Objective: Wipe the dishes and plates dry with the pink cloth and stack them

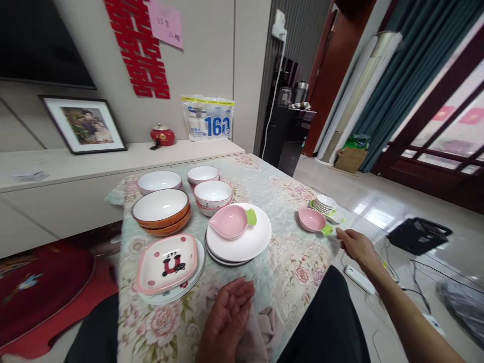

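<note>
My left hand (229, 318) is palm up at the table's near edge, fingers loosely bent and apart, nothing in it. A crumpled greyish-pink cloth (260, 330) lies beside and partly under it. Over at the right edge, my right hand (357, 248) has its fingers closed together at the green leaf-shaped handle of a pink bowl (312, 220); whether they grip the handle cannot be made out. Small stacked white dishes (324, 202) sit just behind that bowl. Another pink bowl (231, 222) with a green handle rests on stacked white plates (260, 242).
Orange-rimmed bowls (162, 209), white bowls (214, 194) and a square cartoon dish (168, 264) on plates stand on the left of the flowered tablecloth (295, 257). Behind is a cabinet ledge with a plastic bag (208, 118). A power strip (359, 279) and cables lie on the floor.
</note>
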The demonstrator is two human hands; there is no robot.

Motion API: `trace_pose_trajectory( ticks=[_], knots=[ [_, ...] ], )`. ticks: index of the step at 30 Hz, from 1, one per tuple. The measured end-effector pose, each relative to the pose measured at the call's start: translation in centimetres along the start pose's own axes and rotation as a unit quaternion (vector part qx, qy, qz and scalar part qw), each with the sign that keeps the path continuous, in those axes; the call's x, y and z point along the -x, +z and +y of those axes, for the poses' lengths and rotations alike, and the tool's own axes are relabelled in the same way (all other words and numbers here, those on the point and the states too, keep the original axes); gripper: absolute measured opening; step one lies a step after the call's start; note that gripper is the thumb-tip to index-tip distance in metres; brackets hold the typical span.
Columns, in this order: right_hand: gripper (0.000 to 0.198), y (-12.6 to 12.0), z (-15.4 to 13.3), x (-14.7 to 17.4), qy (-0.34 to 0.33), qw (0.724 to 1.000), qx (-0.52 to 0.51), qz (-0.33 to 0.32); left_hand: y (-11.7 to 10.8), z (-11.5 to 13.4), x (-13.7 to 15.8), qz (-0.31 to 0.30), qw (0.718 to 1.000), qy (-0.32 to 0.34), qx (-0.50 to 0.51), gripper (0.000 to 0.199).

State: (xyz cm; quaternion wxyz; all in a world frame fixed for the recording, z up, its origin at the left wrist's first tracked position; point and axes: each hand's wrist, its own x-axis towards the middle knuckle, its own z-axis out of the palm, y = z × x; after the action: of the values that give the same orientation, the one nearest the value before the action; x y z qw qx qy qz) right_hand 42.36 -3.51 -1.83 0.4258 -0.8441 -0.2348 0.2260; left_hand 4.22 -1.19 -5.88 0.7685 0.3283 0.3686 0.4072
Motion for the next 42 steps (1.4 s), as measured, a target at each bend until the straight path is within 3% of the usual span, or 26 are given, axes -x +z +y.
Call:
trace_pose_trajectory(
  ticks=[3, 5, 8, 12, 14, 18, 24, 30, 35, 40, 42],
  knots=[
    [0.034, 0.8, -1.2, 2.3, -0.077, 0.997, 0.029, -0.012, 0.5, 1.0, 0.2, 0.004, 1.000, -0.012, 0.018, 0.043],
    [0.038, 2.4, -2.9, 4.3, -0.172, 0.981, 0.041, -0.083, 0.8, 1.7, 0.2, 0.017, 0.998, -0.030, 0.043, 0.041],
    [0.036, 5.4, -6.4, 7.2, -0.237, 0.954, -0.013, -0.180, 0.9, 1.9, 0.1, 0.044, 0.996, -0.046, 0.056, 0.040],
    [0.030, 9.7, -11.1, 8.8, -0.304, 0.932, -0.005, -0.197, 0.6, 0.8, -0.1, 0.058, 0.998, -0.019, 0.033, 0.042],
    [0.026, 11.8, -13.0, 8.7, -0.295, 0.929, 0.013, -0.225, 0.4, 0.4, -0.1, 0.041, 0.999, -0.001, 0.020, 0.038],
    [0.018, 15.1, -15.3, 8.1, -0.200, 0.932, 0.030, -0.300, 0.3, 0.5, 0.1, 0.027, 0.999, 0.013, 0.015, 0.033],
    [0.020, 16.8, -16.2, 8.1, -0.134, 0.920, -0.012, -0.369, 0.2, 0.9, 0.2, 0.018, 1.000, 0.001, 0.012, 0.034],
    [0.032, 16.3, -15.8, 9.2, -0.116, 0.908, -0.093, -0.391, 0.2, 0.9, 0.2, 0.014, 1.000, -0.009, 0.009, 0.038],
    [0.039, 13.8, -14.8, 12.1, -0.106, 0.898, -0.174, -0.390, 0.6, 1.9, 0.9, 0.006, 0.997, -0.003, 0.075, 0.036],
    [0.040, 12.1, -11.6, 15.7, -0.057, 0.886, -0.221, -0.405, 0.7, 3.1, 1.9, -0.072, 0.967, 0.072, 0.233, 0.072],
    [0.040, 12.2, -9.9, 16.9, -0.039, 0.873, -0.231, -0.427, 0.4, 3.2, 2.1, -0.087, 0.958, 0.070, 0.263, 0.078]
  ],
)
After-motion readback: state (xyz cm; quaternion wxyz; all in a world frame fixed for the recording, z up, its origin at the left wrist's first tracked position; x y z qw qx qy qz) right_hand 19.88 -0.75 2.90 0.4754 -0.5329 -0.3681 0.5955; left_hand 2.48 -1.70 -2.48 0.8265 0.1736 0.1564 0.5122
